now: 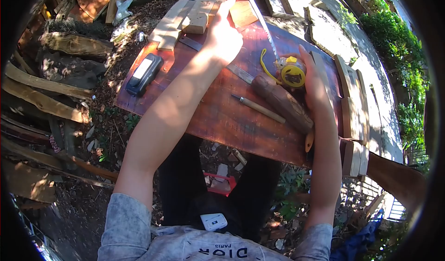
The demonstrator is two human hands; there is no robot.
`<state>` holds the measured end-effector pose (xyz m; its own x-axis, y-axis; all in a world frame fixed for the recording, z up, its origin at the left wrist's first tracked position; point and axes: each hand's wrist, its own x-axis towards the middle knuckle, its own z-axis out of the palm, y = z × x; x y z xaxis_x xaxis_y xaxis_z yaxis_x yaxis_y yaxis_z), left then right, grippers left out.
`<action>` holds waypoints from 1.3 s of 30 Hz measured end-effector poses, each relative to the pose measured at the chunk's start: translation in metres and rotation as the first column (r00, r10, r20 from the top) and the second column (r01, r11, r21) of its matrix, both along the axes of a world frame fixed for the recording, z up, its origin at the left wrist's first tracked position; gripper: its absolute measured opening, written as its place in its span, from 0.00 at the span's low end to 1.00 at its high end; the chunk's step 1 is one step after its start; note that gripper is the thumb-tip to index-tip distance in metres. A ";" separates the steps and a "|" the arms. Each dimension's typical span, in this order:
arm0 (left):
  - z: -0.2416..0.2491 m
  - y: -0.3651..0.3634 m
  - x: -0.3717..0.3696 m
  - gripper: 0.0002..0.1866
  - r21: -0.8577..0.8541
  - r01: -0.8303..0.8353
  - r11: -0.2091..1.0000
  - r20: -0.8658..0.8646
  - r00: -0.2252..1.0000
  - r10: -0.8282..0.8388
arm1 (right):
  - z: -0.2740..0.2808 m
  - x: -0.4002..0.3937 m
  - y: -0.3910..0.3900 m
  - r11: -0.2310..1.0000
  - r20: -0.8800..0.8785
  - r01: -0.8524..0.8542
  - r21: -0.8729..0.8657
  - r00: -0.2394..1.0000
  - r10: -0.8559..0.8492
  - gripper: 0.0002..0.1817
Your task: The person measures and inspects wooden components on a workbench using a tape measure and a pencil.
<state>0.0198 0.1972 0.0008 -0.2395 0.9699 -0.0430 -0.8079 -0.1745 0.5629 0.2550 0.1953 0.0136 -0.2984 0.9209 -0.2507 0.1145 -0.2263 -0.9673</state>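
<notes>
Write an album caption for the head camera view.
Right hand at a yellow tape measure, blade extended; left hand near wooden blocks.

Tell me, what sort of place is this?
It's probably an outdoor woodworking spot. There's a yellow tape measure and cut wood blocks on a table, rough timber on the ground, and leafy plants growing nearby.

Yellow tape measure (293, 72) beside the right fingers (312, 71)
</notes>
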 end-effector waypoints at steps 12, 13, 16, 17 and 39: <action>-0.023 0.018 -0.011 0.21 0.294 0.002 0.956 -0.087 0.996 0.024 | -0.012 0.004 0.002 0.939 0.113 -0.010 0.343 0.993 -0.031 0.26; -0.023 0.018 -0.011 0.21 0.301 0.017 0.954 -0.140 0.990 0.027 | -0.010 0.002 0.000 0.946 0.128 -0.001 0.325 0.991 -0.043 0.25; -0.018 0.012 -0.009 0.22 0.273 0.036 0.961 -0.199 0.980 0.019 | -0.002 -0.001 -0.004 0.941 0.199 0.010 0.337 0.977 -0.082 0.22; -0.016 0.009 -0.008 0.22 0.231 0.033 0.972 -0.156 0.988 0.003 | -0.001 -0.001 -0.005 0.924 0.236 0.005 0.382 0.966 -0.103 0.22; -0.010 0.003 0.008 0.18 0.234 0.024 0.972 -0.181 0.983 0.019 | 0.003 -0.002 -0.009 0.868 0.346 0.059 0.494 0.902 -0.258 0.21</action>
<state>0.0282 0.2000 -0.0093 -0.2197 0.9483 0.2289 -0.6970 -0.3167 0.6434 0.2527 0.1863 0.0164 -0.1079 0.9825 0.1516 0.5036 0.1854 -0.8438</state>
